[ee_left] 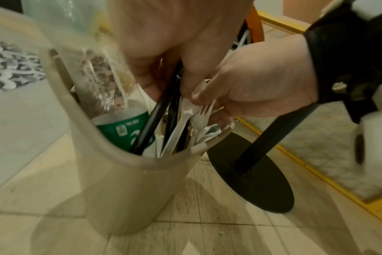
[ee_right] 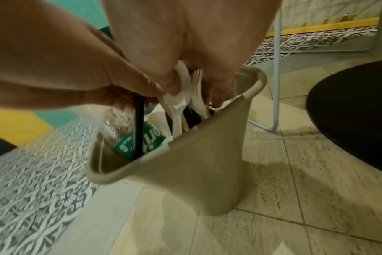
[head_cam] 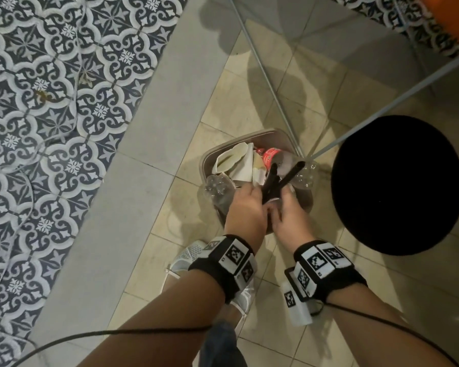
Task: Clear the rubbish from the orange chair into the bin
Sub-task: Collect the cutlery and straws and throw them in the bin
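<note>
Both hands (head_cam: 265, 207) grip cutlery (ee_left: 194, 110) over the bin (ee_right: 199, 165).

A beige bin (ee_right: 185, 172) is seen on cream floor tiles (head_cam: 316, 327), beside tiles (head_cam: 51, 102) patterned in navy and white. White forks (ee_left: 199, 117), black straws (head_cam: 289, 176), a green-labelled bottle (ee_left: 124, 131) and a red-labelled bottle (head_cam: 270, 154) are seen inside. A black round base (head_cam: 398, 186) is shown nearby.

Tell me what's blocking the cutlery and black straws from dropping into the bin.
No lid or cover shows. The bin is packed: a green-labelled bottle, a red-labelled bottle and paper fill it. Both hands hold the white cutlery and black straws standing in it.
</note>
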Available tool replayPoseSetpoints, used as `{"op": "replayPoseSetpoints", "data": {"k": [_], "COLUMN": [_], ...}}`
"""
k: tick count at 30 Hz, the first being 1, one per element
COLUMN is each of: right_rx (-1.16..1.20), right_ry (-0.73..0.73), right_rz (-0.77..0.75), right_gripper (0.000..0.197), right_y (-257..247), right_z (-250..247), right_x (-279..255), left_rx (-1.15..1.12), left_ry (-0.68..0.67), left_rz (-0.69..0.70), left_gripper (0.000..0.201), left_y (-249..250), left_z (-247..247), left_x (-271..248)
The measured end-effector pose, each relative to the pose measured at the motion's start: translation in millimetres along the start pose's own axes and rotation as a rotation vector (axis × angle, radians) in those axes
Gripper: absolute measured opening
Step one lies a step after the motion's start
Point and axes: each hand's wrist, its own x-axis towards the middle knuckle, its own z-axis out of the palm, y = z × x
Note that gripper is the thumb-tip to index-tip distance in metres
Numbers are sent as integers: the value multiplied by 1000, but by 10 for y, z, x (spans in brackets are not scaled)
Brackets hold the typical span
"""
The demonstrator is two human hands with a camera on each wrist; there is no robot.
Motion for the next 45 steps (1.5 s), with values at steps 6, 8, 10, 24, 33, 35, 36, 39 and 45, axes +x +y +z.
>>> {"op": "replayPoseSetpoints", "data": {"k": [6,8,10,24,33,35,36,39,45], "right_rx": [-127,-136,-167,103,-29,-115,-149,-156,-144], "right_ry": [-26,13,53,-160,-94,-101,-93,-83,-25], "right_rz": [30,31,24,173,146,85,65,117,109], "right_gripper": [40,41,41,24,45,45,44,32,67], "right_y": [-47,-15,12,-153,-72,-52,-28,-3,18], "right_z": [-22,-43,-47,44,-55,-30,-13,-8,-40], "right_x": [21,-1,-24,141,-31,-37,-39,-50,-177], "left_rx": [80,-11,-15,220,90,116,152,249,375], "left_ry": [-116,-122,-143,-472,-175,-244,-297,-369,-383], "left_rz": [-109,-142,-153,-285,-105,-108,-115,-143,-122], "left_gripper": [27,26,26,24,26,28,28,26,21], "left_y": [55,35,14,64,185,233,254,262,126], "left_z": [-33,-71,-114,-82,-242,-237,-229,-233,-260], "left_x": [-66,-118,-192,147,-197,-133,-90,3,-21]}}
